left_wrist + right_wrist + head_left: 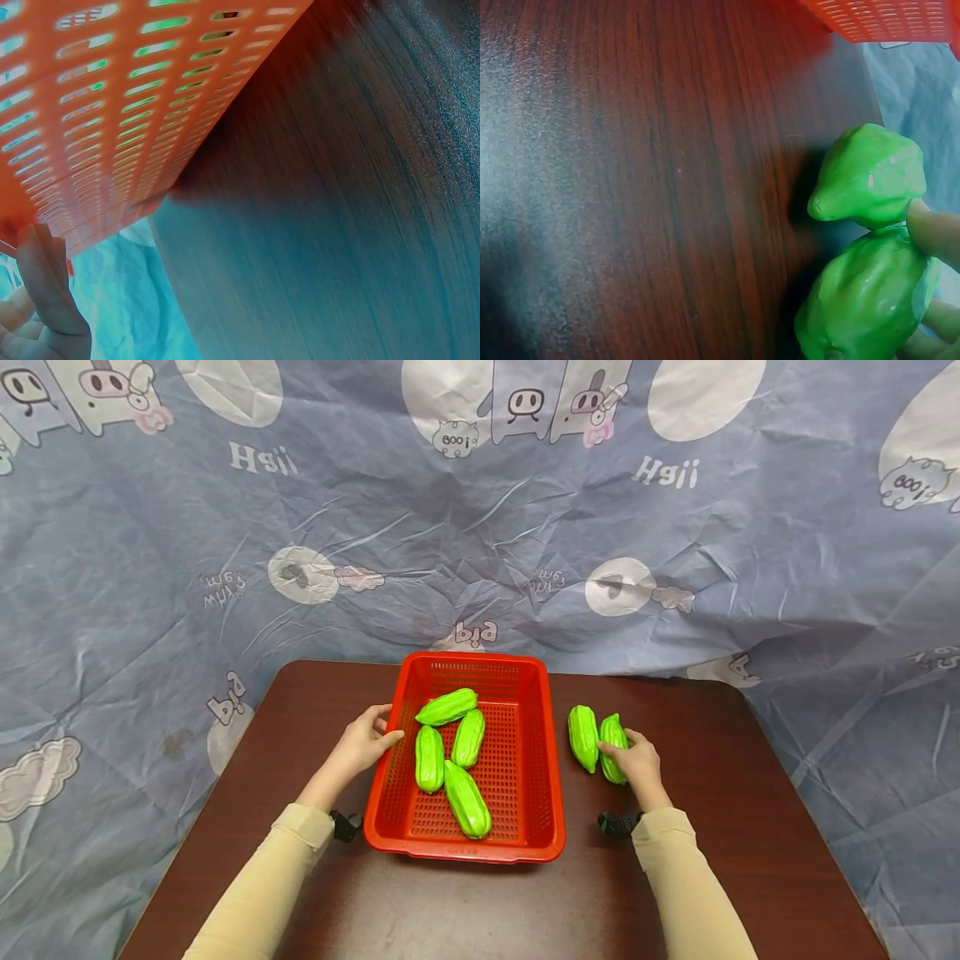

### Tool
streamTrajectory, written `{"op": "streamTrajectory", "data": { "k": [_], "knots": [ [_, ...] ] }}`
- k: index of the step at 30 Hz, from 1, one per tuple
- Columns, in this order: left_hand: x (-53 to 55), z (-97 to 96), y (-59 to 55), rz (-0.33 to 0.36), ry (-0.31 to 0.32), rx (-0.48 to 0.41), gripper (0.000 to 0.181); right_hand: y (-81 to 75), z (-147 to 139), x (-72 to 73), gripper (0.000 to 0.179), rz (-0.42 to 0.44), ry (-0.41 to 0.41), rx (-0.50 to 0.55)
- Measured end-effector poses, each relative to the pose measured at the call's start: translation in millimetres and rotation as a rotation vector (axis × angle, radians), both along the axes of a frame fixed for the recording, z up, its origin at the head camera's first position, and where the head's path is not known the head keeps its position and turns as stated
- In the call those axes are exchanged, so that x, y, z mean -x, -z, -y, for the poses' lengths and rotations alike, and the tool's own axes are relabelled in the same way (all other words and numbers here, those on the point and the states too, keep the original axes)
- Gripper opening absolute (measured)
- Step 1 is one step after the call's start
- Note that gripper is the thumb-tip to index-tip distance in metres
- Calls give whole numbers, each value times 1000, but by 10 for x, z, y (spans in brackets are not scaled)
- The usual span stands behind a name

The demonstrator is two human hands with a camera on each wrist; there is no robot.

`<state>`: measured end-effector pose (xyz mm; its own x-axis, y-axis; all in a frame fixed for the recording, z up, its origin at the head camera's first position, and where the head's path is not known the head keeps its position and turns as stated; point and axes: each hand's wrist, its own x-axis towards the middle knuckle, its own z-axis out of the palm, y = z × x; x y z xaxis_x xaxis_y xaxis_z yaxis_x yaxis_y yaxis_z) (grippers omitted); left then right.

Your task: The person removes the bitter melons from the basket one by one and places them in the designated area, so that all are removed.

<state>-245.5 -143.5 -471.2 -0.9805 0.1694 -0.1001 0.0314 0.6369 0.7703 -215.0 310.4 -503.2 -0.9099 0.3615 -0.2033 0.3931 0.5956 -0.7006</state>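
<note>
A red plastic basket [555, 760] with slotted walls stands on the table and holds several green, ridged star fruits [467, 800]. My left hand [363, 742] grips its left rim, thumb over the edge; in the left wrist view fingers [49, 277] show beside the slotted outer wall [112, 112]. To the right of the basket, two more star fruits lie side by side. My right hand [639, 764] holds the right star fruit [613, 735] between thumb and fingers. The left star fruit [582, 737] lies close beside the thumb, also visible as the upper star fruit [870, 172] in the right wrist view.
The dark brown wooden table [735, 827] has rounded far corners. Behind it hangs a blue-grey cloth [450, 527] with cartoon prints. Black straps [618, 825] sit at both wrists, below the cream sleeves [690, 877].
</note>
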Motion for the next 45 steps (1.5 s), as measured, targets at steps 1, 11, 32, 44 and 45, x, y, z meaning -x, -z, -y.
{"op": "streamTrajectory", "data": {
  "k": [1, 11, 32, 44, 45],
  "knots": [
    [-2, -2, -2, -1, 1, 0, 62, 6, -3, -3, 76, 0, -1, 4],
    [-23, 0, 19, 3, -3, 0, 61, 16, 25, -35, 76, 17, -17, 10],
    [-45, -38, -16, -9, -18, 32, 63, -32, -24, -120, 79, -38, 5, 26],
    [-60, -43, -25, -21, -50, 28, 63, -370, 64, -89, 70, -205, 48, 19],
    [-60, -43, -25, -21, -52, 30, 63, -411, 97, -87, 70, -224, 43, 23]
  ]
}}
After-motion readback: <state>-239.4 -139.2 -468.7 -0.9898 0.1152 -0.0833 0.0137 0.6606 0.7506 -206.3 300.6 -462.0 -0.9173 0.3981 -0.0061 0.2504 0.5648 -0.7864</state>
